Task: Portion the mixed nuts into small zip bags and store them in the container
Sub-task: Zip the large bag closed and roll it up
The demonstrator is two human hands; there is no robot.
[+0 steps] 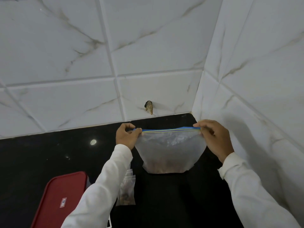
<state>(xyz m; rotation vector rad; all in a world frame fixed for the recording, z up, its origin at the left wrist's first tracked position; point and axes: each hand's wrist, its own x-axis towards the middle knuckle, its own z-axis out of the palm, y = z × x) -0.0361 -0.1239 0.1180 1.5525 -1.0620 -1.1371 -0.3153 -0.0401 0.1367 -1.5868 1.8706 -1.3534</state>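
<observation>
Two hands stretch a large zip bag (167, 150) of mixed nuts taut above the black countertop (49, 153): left hand (126, 135) and right hand (212, 137) each pinch a corner of its blue seal. Pressing the strip evenly along its length should close it cleanly. Filled small zip bags (127, 190) lie beside the red-lidded container (60, 196).

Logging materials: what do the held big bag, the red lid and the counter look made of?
Big bag: thin frosted-clear plastic film; nuts show dimly through it and it sags. Red lid: probably moulded plastic, satin finish, rounded corners and raised rim. Counter: polished black stone, possibly granite; it mirrors a light spot.
</observation>
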